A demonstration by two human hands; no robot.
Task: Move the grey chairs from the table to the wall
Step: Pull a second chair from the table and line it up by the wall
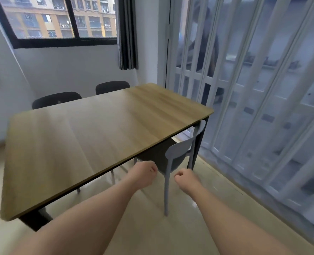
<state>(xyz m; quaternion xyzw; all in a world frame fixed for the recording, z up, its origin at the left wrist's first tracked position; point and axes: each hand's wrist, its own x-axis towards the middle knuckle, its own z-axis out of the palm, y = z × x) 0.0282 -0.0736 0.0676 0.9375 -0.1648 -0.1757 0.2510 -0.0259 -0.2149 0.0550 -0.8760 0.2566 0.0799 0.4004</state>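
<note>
Wooden table (97, 135) shelters grey chair (180, 148) just beyond left grip (145, 172) and right grip (185, 178).

1. A black chair (57, 100) and a second black chair (112, 87) stand side by side below the window; only their rounded backrests show.
2. The window (70, 15) has a dark frame and sits at upper left.
3. An apartment building (33, 21) with orange-and-cream walls fills the view through the glass.
4. A dark striped curtain (127, 34) hangs at the window's right edge.
5. A white folding partition (244, 89) with translucent panels runs along the right side.
6. A blurred dark figure (205, 43) shows behind those panels.
7. The floor (198, 196) is pale and glossy.
</note>
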